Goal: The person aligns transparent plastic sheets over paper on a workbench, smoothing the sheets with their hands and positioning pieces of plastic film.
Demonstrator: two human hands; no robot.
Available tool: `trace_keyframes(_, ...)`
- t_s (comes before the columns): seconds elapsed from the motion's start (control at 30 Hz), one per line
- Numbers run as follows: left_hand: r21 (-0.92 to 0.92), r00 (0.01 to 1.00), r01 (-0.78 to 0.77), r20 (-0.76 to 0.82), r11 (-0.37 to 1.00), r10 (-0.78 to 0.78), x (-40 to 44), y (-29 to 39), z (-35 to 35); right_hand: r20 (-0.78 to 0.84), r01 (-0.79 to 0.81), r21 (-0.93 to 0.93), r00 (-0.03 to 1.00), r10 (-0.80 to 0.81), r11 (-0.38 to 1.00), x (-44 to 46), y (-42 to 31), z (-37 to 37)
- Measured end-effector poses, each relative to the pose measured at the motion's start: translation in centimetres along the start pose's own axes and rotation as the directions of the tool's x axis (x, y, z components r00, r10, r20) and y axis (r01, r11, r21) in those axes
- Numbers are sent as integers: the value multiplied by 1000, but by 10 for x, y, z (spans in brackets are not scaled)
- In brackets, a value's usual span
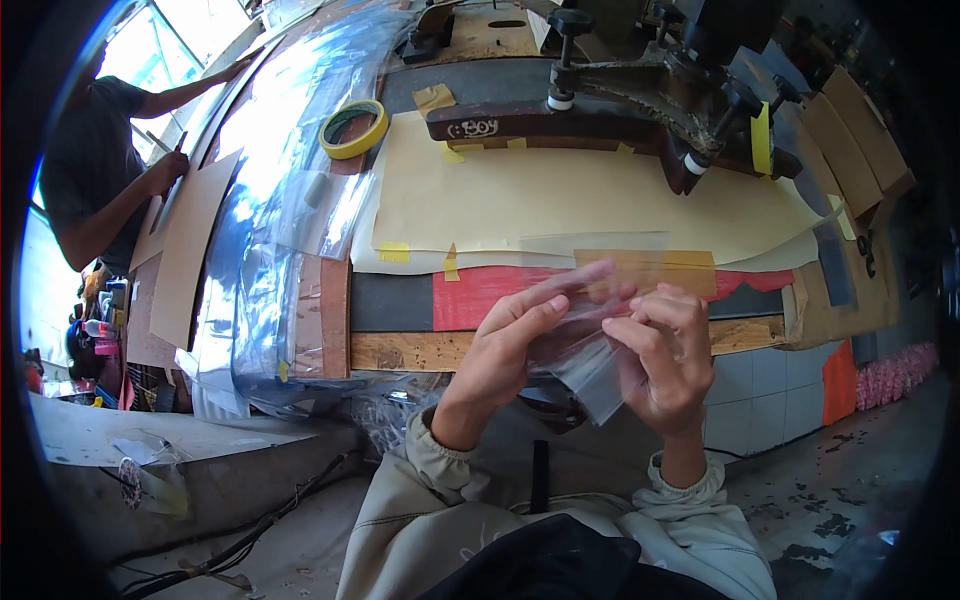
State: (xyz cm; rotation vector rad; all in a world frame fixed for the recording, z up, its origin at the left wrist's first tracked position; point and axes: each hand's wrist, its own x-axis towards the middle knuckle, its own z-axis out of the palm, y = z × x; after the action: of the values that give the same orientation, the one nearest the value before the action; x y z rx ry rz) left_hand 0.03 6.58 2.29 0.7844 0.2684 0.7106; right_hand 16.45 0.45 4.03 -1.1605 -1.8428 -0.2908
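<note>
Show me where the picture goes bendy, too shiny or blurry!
Head view: shapes curve near the edges and the corners go black; head view, left: glare whitens the plastic sheeting; head view, middle: the held clear film looks smeary, maybe from moving.

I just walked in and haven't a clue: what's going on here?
A person holds thin clear plastic between their left hand and right hand, just over the near edge of the workbench. Beyond it lies a large cream sheet, with a roll of yellow tape by its far left corner. Off to the left, a co-worker grips a thin tool above brown board; exactly which tool, I can't tell.
</note>
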Motion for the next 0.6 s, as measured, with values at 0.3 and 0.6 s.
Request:
trace_keyframes(0.3, -20, 990, -117, -77, 993, 115, -2, 0, 6, 410, -157, 291, 912, 25, 944, -12, -10, -57)
trace_keyframes(0.6, 34, 844, -419, -354, 907, 403, -47, 5, 7, 635, -359, 539, 767, -87, 762, -56, 27, -147)
